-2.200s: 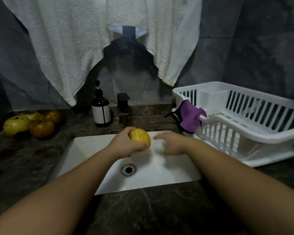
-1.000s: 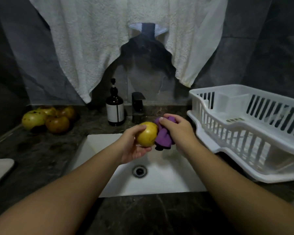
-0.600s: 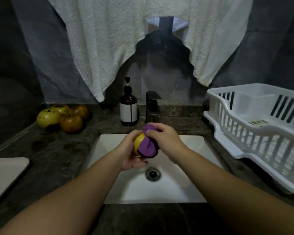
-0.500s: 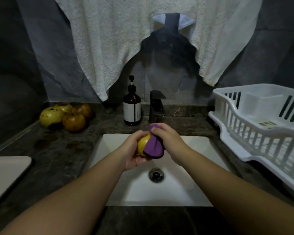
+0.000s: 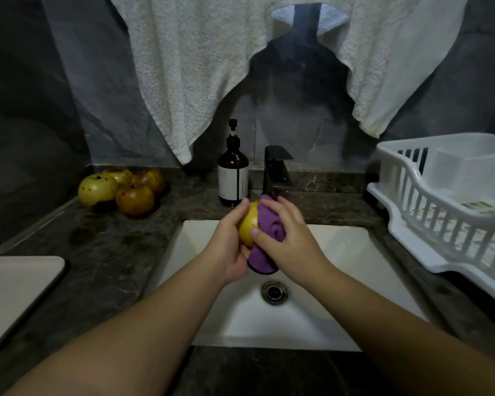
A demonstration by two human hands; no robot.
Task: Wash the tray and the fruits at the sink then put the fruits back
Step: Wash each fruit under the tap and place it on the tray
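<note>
Left hand (image 5: 229, 247): 1, grips round yellow fruit (image 5: 247, 228), frame centre.
Right hand (image 5: 286, 238): 1, grips purple cloth (image 5: 269, 224) against it.
Fruits on dark stone desk (image 5: 103, 252), left: 4 (image 5: 123, 190).
White sink (image 5: 340, 270): 1.

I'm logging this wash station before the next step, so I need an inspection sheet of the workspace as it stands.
Surface: dark stone counter around a white sink; no running water seen.
Job's things: yellow fruit over the sink; four fruits at the back left; tray at the left.
Clutter: soap bottle, tap, white dish rack.
Hands: left hand grips the fruit; right hand presses a purple cloth on it.
Cables: nothing seen.
Surroundings: white towel on a dark wall.
</note>
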